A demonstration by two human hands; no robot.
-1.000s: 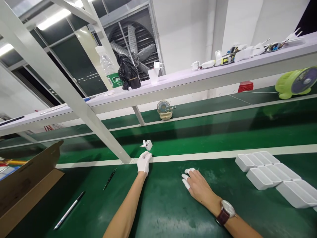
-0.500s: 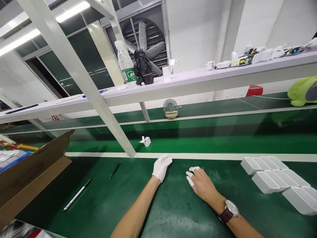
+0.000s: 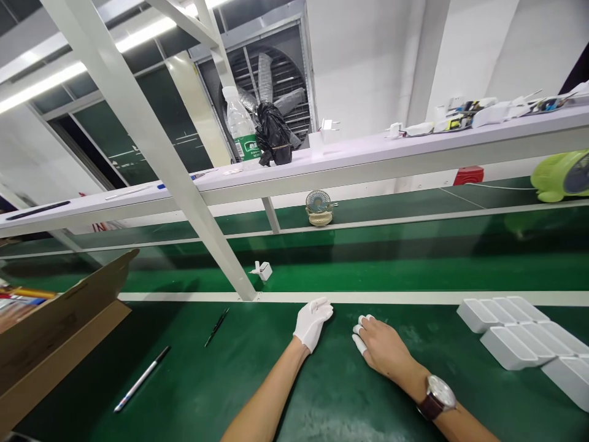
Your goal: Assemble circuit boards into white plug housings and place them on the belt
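My left hand, in a white glove, rests on the green tabletop near its far white edge. Its fingers are loosely bent, and I see nothing in them. To its right lies my right hand, palm down, with white finger cots on the fingertips and a watch on the wrist. Those fingers are loosely curled on the table; their undersides are hidden, and no held thing shows. Beyond the edge, a white plug adapter lies on the green conveyor belt.
White open plastic cases stand in rows at right. A pen and dark tweezers lie at left, near a cardboard box. A slanting post meets the table edge. Overhead runs a shelf with a bottle.
The plug adapter has shifted left along the belt, relative to the post. My left hand has moved slightly right. My right fingers have drawn a little closer together. The view has tilted up slightly.
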